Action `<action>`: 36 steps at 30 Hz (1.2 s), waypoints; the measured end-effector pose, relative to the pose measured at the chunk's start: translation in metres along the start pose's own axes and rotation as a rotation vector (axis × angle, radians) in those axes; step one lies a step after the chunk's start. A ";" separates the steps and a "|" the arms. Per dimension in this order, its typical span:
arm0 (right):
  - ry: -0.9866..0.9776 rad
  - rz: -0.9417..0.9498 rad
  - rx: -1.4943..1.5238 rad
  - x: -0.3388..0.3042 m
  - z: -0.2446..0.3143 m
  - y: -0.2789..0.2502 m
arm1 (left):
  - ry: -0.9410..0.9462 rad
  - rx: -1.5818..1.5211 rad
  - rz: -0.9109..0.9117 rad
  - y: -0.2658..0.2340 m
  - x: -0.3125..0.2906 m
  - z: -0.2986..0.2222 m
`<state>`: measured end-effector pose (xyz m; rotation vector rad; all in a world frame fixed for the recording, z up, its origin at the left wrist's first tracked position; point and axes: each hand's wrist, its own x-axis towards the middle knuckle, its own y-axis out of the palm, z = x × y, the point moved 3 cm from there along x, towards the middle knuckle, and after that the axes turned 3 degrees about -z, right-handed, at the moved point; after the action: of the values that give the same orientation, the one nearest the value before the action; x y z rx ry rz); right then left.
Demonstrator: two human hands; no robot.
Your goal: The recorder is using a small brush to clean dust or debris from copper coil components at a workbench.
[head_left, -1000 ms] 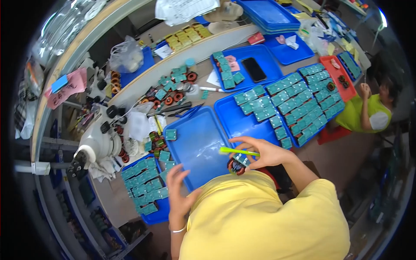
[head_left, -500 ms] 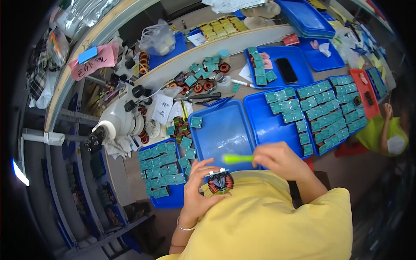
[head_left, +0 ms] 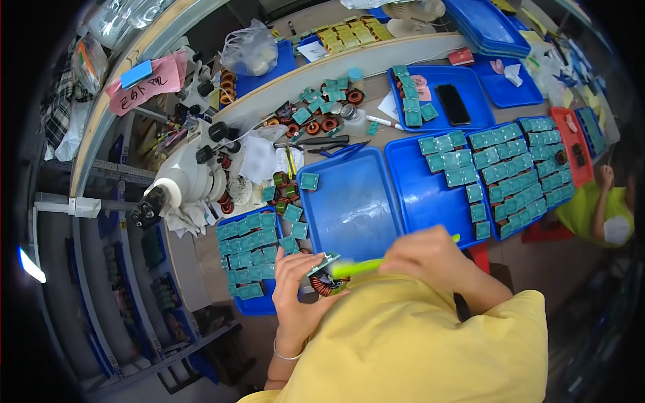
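The left hand (head_left: 293, 303) pinches a coil (head_left: 323, 285) with its green board (head_left: 322, 264); the right hand (head_left: 430, 256), closed around a lime brush (head_left: 363, 266), holds its tip just beside them. Brushing seems the step in hand; the next move calls for a steady left pinch. Beyond both hands lies a blue tray (head_left: 353, 208).

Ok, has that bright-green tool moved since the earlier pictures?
Yes. Judged against the pale-blue tray, the bright-green tool in the right hand has moved left and closer to the yellow shirt.
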<state>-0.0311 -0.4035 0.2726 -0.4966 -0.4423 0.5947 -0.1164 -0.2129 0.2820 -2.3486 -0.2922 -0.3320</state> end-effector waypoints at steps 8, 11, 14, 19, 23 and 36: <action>0.126 0.302 0.269 -0.003 -0.001 0.010 | 0.071 0.010 -0.100 -0.001 0.002 -0.003; -0.041 0.341 0.334 0.000 0.023 0.007 | 0.019 -0.046 -0.090 0.003 0.001 0.002; -0.091 0.048 0.172 0.007 0.011 0.009 | 0.023 -0.083 -0.051 0.005 -0.002 -0.001; 0.210 -0.056 0.353 0.002 -0.001 -0.002 | -0.319 -0.545 -0.166 0.003 -0.013 0.006; 0.070 -0.080 0.222 0.003 0.002 0.002 | -0.206 -0.552 -0.127 0.001 -0.010 -0.001; 0.069 0.141 0.771 0.012 0.020 0.027 | -0.105 -0.616 -0.091 0.001 0.003 -0.020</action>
<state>-0.0442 -0.3702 0.2763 0.1911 -0.0878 0.8245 -0.1169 -0.2271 0.2965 -2.9709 -0.3892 -0.3828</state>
